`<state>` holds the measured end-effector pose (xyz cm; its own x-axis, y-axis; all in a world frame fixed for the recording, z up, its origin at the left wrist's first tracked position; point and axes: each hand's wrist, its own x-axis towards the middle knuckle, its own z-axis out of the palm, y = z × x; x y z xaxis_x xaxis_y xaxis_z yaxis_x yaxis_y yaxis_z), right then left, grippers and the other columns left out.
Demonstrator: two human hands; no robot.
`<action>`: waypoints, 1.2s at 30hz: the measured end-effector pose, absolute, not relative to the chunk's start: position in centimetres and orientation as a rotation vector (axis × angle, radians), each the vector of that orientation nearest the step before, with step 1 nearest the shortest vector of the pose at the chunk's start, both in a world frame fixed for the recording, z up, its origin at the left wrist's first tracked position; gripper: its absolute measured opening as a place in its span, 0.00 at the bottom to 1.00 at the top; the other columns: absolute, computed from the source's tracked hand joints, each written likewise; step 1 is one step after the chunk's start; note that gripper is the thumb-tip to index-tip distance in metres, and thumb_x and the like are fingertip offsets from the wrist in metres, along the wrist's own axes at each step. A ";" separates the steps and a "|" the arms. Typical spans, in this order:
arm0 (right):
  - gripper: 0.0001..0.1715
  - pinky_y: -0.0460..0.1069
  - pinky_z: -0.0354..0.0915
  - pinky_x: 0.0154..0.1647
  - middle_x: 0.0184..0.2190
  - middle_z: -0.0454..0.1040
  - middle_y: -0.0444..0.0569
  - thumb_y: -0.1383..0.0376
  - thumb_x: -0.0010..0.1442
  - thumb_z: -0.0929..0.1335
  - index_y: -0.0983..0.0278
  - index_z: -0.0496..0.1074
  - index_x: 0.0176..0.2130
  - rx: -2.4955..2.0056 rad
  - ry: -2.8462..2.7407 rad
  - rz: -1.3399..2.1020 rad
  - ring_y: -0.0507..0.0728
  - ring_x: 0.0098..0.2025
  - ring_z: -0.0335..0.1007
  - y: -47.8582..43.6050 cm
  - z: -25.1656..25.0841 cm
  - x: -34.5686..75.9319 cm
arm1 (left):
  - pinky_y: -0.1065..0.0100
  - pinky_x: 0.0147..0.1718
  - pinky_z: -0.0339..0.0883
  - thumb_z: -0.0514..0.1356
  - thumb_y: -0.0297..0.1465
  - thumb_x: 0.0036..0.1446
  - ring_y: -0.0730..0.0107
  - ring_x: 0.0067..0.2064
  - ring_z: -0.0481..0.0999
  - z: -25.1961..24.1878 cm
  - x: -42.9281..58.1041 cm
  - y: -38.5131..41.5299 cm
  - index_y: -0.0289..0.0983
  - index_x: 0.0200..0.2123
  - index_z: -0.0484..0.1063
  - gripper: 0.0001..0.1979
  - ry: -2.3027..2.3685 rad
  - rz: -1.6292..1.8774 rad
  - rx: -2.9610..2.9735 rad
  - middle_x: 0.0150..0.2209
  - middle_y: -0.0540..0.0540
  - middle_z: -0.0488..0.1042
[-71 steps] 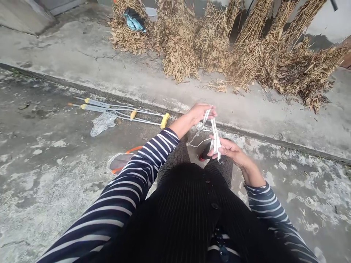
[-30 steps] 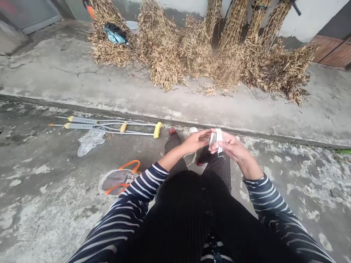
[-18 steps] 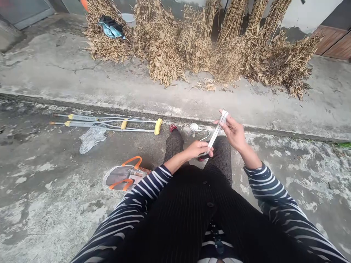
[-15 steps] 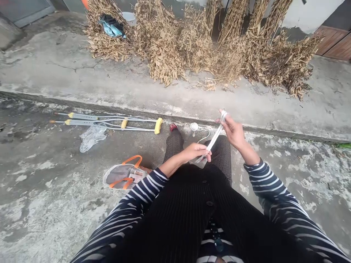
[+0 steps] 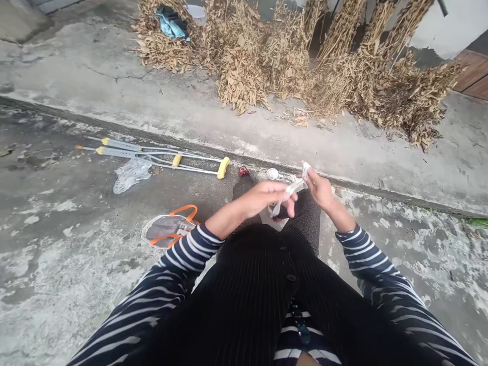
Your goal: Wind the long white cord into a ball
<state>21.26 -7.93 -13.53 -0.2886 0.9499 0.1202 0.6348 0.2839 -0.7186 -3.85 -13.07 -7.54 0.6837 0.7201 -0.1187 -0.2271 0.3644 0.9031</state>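
Strands of white cord, slightly blurred, run between my two hands above my knees. My left hand grips them between thumb and fingers, and a pale end dangles below it. Around the raised fingertips of my right hand the same cord is looped. A small white ball of cord lies on the ground by my red shoe; a strand leads from it toward my hands.
Two crutches with yellow pads lie to the left, beside a crumpled clear plastic bag. Nearer is a bag with orange handles. A low concrete step crosses ahead, with dried plant bundles on it.
My left hand has moved up and closer to my right hand, and the cord span between them has shortened. The right hand has come slightly down. The camera view has shifted a little.
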 end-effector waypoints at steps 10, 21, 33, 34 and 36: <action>0.34 0.60 0.68 0.61 0.45 0.83 0.53 0.48 0.68 0.66 0.63 0.69 0.64 -1.217 -2.048 1.235 0.63 0.49 0.79 -12.5 -11.8 19.4 | 0.61 0.51 0.73 0.60 0.31 0.67 0.65 0.42 0.83 -6.1 -2.6 -3.2 0.28 0.44 0.75 0.10 0.636 0.910 0.857 0.38 0.40 0.82; 0.27 0.51 0.73 0.42 0.28 0.81 0.46 0.55 0.63 0.74 0.65 0.77 0.58 -0.878 -1.605 2.029 0.54 0.33 0.80 -12.2 -10.6 20.3 | 0.64 0.42 0.72 0.65 0.38 0.62 0.66 0.31 0.79 -10.1 -3.9 3.1 0.29 0.29 0.76 0.17 0.931 0.547 1.208 0.26 0.42 0.77; 0.32 0.53 0.77 0.44 0.29 0.79 0.44 0.55 0.57 0.78 0.61 0.76 0.58 -0.912 -1.116 2.010 0.53 0.33 0.79 -11.8 -10.4 19.6 | 0.70 0.39 0.69 0.62 0.28 0.60 0.64 0.50 0.78 -14.4 -1.9 -6.2 0.37 0.55 0.75 0.18 0.860 0.792 1.394 0.53 0.40 0.78; 0.32 0.52 0.77 0.43 0.29 0.79 0.44 0.55 0.56 0.78 0.61 0.76 0.58 -0.918 -1.118 1.999 0.53 0.32 0.78 -11.7 -10.2 19.5 | 0.71 0.40 0.70 0.64 0.28 0.59 0.62 0.51 0.78 -14.6 -1.4 -7.3 0.37 0.55 0.74 0.20 0.789 0.798 1.324 0.53 0.40 0.78; 0.33 0.51 0.78 0.41 0.29 0.79 0.45 0.54 0.56 0.78 0.61 0.76 0.58 -0.924 -1.132 1.990 0.53 0.32 0.78 -11.6 -10.0 19.3 | 0.71 0.41 0.70 0.68 0.28 0.55 0.61 0.51 0.78 -15.1 -0.5 -8.5 0.35 0.53 0.75 0.21 0.731 0.816 1.212 0.49 0.39 0.80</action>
